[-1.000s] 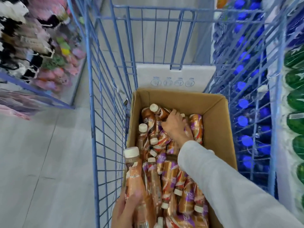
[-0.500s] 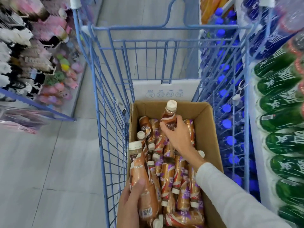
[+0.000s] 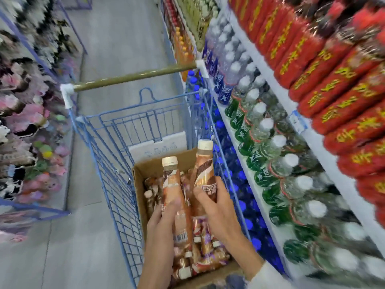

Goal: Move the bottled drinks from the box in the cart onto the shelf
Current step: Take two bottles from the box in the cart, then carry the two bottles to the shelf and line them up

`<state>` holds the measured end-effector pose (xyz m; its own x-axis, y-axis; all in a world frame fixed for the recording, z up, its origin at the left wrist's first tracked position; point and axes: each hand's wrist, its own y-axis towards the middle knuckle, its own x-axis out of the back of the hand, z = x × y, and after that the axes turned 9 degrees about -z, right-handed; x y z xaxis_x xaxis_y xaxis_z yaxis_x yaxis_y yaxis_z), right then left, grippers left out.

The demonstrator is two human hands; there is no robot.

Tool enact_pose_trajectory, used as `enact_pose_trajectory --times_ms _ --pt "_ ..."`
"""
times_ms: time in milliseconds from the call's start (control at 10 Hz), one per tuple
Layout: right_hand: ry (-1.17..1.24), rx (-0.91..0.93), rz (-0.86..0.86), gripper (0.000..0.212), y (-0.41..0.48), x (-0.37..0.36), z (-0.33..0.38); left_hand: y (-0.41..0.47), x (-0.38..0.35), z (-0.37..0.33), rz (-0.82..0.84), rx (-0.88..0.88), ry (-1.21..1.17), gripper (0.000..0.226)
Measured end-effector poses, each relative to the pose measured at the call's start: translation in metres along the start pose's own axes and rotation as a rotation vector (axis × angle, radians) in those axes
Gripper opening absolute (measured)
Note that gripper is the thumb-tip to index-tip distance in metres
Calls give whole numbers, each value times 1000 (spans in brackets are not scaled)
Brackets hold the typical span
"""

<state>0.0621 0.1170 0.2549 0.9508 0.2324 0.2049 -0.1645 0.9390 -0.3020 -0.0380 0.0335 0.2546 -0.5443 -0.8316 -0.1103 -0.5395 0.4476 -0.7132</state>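
While both bottles stand cap-up above the box [image 3: 150, 167], I read the grips as carrying holds. My left hand [image 3: 160, 226] wraps its fingers round the lower body of the left bottle [image 3: 173, 184]. My right hand [image 3: 218, 209] curls thumb and fingers round the label of the right bottle [image 3: 203, 170], nearer the box's far right corner. Other bottles [image 3: 210, 259] lie flat toward its near edge. Upright carriage suits the shelf [image 3: 277, 88] along the cart's [image 3: 112, 174] right side.
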Motion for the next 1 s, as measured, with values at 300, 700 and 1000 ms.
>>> enact_pose_trajectory --times_ms 300,700,1000 --pt "210 -15 -241 30 -69 107 37 -74 -62 8 261 -66 91 95" --pt "293 41 -668 14 -249 312 44 -264 -153 103 799 -211 327 50" --pt "337 206 -1026 13 -415 447 37 -428 -225 215 1249 -414 495 43"
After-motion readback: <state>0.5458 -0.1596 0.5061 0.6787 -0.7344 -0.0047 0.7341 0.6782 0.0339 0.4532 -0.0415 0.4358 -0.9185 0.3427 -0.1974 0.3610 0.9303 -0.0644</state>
